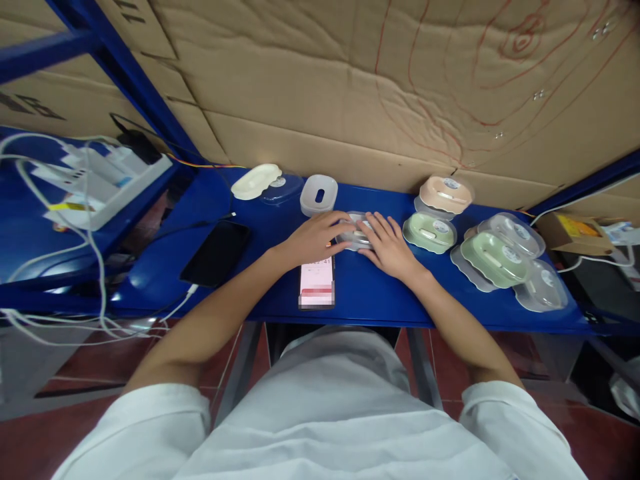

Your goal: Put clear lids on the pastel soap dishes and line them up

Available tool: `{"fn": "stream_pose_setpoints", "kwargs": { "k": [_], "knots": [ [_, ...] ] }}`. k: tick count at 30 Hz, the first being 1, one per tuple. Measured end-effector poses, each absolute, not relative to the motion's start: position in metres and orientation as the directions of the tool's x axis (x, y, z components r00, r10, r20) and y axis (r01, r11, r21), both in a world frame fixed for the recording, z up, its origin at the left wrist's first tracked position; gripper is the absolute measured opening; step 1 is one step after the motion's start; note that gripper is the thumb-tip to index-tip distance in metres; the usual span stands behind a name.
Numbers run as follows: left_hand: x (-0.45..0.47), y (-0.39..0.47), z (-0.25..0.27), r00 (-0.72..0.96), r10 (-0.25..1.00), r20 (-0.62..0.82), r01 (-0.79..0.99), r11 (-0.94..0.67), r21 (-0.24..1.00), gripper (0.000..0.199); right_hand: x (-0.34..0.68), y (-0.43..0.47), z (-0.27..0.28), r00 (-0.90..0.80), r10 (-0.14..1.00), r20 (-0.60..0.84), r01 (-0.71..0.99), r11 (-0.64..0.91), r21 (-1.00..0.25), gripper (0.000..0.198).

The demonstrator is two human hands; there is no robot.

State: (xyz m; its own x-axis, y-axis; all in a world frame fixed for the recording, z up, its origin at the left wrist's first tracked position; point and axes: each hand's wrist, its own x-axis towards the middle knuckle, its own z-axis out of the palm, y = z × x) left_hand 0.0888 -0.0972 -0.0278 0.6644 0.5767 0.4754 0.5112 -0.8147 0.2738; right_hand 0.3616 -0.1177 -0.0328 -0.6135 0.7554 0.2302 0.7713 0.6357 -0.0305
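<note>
dim bluish light, soft focus, wide-angle bending at edges

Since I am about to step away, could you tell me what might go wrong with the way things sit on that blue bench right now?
1. The lit phone lies at the bench's front edge, under the left hand; a nudge might tip it off.
2. The clear lid sits near the bench's front right corner and could slide off.
3. Loose cables trail off the left.

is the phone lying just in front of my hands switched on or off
On. The slim phone lying flat on the blue table shows a lit pink-and-white screen, unlike the dark black phone further left.
</note>
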Motion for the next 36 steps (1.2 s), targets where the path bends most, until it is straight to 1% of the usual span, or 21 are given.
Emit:
{"fn": "stream_pose_setpoints", "kwargs": {
  "k": [2, 4, 5, 7, 9, 12, 14, 15, 17, 19, 20, 22, 24, 25, 28, 30, 31, 33, 34, 36],
  "knots": [
    [0.086, -0.095, -0.026, 0.565, 0.666, 0.486, 0.638, -0.727, 0.254, 0.034, 0.365, -0.112, -0.031, -0.525, 0.805, 0.277, 0.834, 0.551, -0.019, 0.062],
    [0.079, -0.091, -0.028, 0.431, 0.759, 0.489, 0.773, -0.59, 0.235, 0.038, 0.368, -0.108, -0.03, -0.429, 0.842, 0.328, 0.886, 0.463, -0.029, 0.061],
    [0.076, -0.089, -0.031, 0.365, 0.795, 0.484, 0.823, -0.518, 0.231, 0.042, 0.368, -0.107, -0.03, -0.402, 0.848, 0.345, 0.896, 0.442, -0.043, 0.063],
    [0.069, -0.083, -0.037, 0.283, 0.847, 0.451, 0.878, -0.418, 0.233, 0.048, 0.366, -0.107, -0.032, -0.414, 0.841, 0.348, 0.884, 0.463, -0.068, 0.065],
    [0.065, -0.079, -0.042, 0.292, 0.874, 0.389, 0.88, -0.405, 0.248, 0.046, 0.362, -0.111, -0.035, -0.477, 0.818, 0.321, 0.848, 0.524, -0.074, 0.068],
    [0.066, -0.078, -0.039, 0.397, 0.861, 0.317, 0.822, -0.488, 0.295, 0.036, 0.357, -0.117, -0.04, -0.565, 0.78, 0.27, 0.799, 0.599, -0.057, 0.076],
    [0.068, -0.078, -0.032, 0.425, 0.845, 0.326, 0.792, -0.521, 0.318, 0.034, 0.355, -0.117, -0.042, -0.599, 0.762, 0.246, 0.777, 0.627, -0.049, 0.083],
    [0.067, -0.078, -0.027, 0.401, 0.848, 0.346, 0.801, -0.508, 0.317, 0.034, 0.355, -0.116, -0.043, -0.612, 0.753, 0.24, 0.767, 0.639, -0.049, 0.087],
    [0.06, -0.077, -0.016, 0.263, 0.876, 0.405, 0.868, -0.398, 0.297, 0.037, 0.354, -0.113, -0.044, -0.64, 0.734, 0.227, 0.743, 0.667, -0.057, 0.094],
    [0.046, -0.073, -0.008, 0.04, 0.892, 0.45, 0.943, -0.182, 0.277, 0.042, 0.353, -0.109, -0.043, -0.664, 0.714, 0.22, 0.719, 0.691, -0.074, 0.096],
    [0.038, -0.071, -0.005, -0.046, 0.898, 0.437, 0.961, -0.08, 0.266, 0.046, 0.352, -0.107, -0.043, -0.668, 0.71, 0.223, 0.713, 0.696, -0.083, 0.092],
    [0.022, -0.066, -0.002, -0.187, 0.91, 0.37, 0.967, 0.105, 0.23, 0.055, 0.349, -0.105, -0.042, -0.654, 0.716, 0.247, 0.717, 0.69, -0.101, 0.075],
    [0.011, -0.062, -0.001, -0.26, 0.919, 0.298, 0.957, 0.205, 0.203, 0.06, 0.348, -0.104, -0.04, -0.635, 0.724, 0.272, 0.725, 0.679, -0.114, 0.055],
    [0.007, -0.06, -0.001, -0.278, 0.922, 0.269, 0.952, 0.228, 0.203, 0.058, 0.348, -0.105, -0.039, -0.631, 0.724, 0.278, 0.725, 0.678, -0.122, 0.048],
    [0.004, -0.058, 0.001, -0.266, 0.937, 0.227, 0.947, 0.21, 0.245, 0.044, 0.351, -0.107, -0.036, -0.618, 0.73, 0.293, 0.711, 0.677, -0.189, 0.04],
    [0.006, -0.058, 0.003, -0.211, 0.945, 0.249, 0.947, 0.135, 0.291, 0.038, 0.355, -0.108, -0.033, -0.547, 0.759, 0.354, 0.708, 0.644, -0.289, 0.04],
    [0.008, -0.059, 0.004, -0.175, 0.946, 0.272, 0.947, 0.086, 0.31, 0.038, 0.357, -0.108, -0.032, -0.484, 0.778, 0.399, 0.704, 0.618, -0.351, 0.041],
    [0.015, -0.061, 0.004, -0.075, 0.938, 0.339, 0.937, -0.049, 0.346, 0.038, 0.361, -0.106, -0.029, -0.31, 0.823, 0.477, 0.687, 0.54, -0.485, 0.047],
    [0.02, -0.063, 0.003, -0.006, 0.927, 0.374, 0.924, -0.138, 0.357, 0.038, 0.364, -0.104, -0.028, -0.212, 0.844, 0.492, 0.674, 0.491, -0.552, 0.05],
    [0.033, -0.068, -0.002, 0.182, 0.88, 0.439, 0.857, -0.361, 0.368, 0.039, 0.368, -0.102, -0.026, -0.045, 0.877, 0.479, 0.636, 0.394, -0.663, 0.056]
  ]
}}
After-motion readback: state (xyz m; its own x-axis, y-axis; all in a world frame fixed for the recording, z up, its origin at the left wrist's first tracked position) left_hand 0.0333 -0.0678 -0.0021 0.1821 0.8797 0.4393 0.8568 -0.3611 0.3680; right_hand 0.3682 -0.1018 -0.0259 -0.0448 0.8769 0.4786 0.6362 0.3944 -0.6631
